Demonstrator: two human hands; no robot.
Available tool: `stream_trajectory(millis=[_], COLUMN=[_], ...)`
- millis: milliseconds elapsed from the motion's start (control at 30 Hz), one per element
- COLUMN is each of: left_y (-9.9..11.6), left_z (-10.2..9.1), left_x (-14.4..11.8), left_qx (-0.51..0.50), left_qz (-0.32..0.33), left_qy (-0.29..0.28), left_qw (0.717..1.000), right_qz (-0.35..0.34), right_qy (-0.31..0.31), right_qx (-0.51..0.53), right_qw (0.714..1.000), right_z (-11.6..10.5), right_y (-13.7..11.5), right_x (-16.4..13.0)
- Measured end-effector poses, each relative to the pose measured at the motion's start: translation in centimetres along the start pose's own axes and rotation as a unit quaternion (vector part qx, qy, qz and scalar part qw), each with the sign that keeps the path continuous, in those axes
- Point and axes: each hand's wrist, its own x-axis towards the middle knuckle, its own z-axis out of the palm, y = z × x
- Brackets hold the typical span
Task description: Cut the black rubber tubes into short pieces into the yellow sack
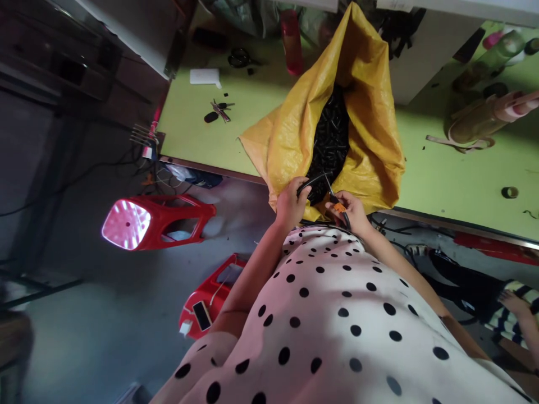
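A lime-green table runs across the upper half of the frame, its brown front edge slanting down toward the right. On it, just above centre, sits an open yellow woven sack filled with short black tube pieces. At the sack's lower lip, in the middle of the frame, the left hand is closed around one black ribbed tube, holding it level, while the right hand is wrapped around the orange handles of a pair of scissors whose blades point up at the tube's end; how far the blades are open cannot be told. Toward the upper left of the table lie a bunch of keys, a white card and another pair of dark scissors, with a red bottle standing just beside the sack. At the right edge, another person's hand rests on the table. Below the table the floor is grey concrete, with cables trailing along it; a red plastic stool lies at centre left, and a second red stool in the lower middle carries a phone.
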Motion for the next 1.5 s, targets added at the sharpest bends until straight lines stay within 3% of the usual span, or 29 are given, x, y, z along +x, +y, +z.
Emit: stream_trajectory(millis=[367, 533, 700, 900, 1233, 1367, 1500], left_y=[-0.4, -1.2, -1.5, -1.6, -1.8, -1.1, -0.7], left_z=[-0.1, -1.2, -1.8, -1.4, -1.0, -1.0, -1.0], left_x=[0.6, 0.9, 0.9, 1.1, 1.0, 0.9, 0.7], left_qx=[-0.009, -0.019, -0.017, -0.028, -0.038, -0.074, -0.092], left_qz=[-0.006, 0.039, 0.063, 0.051, 0.009, -0.019, -0.016], left_qy=[0.003, -0.082, -0.150, -0.108, -0.043, -0.006, -0.008], left_qw=[1.000, 0.996, 0.986, 0.992, 0.998, 0.997, 0.996], right_qz=[-0.007, 0.023, 0.045, -0.039, -0.029, 0.014, 0.031], right_qy=[0.007, 0.015, -0.028, 0.016, 0.061, 0.010, -0.064], right_qx=[0.000, 0.026, 0.025, -0.049, -0.026, 0.027, 0.031], right_qw=[1.000, 0.999, 0.998, 0.998, 0.997, 0.999, 0.997], right_z=[0.4, 0.3, -0.6, -0.6, -0.1, -0.2, -0.3], right_y=[0.8, 0.8, 1.0, 1.7, 2.7, 2.5, 2.3], right_x=[0.3, 0.6, 1.0, 1.2, 0.5, -0.2, -1.1])
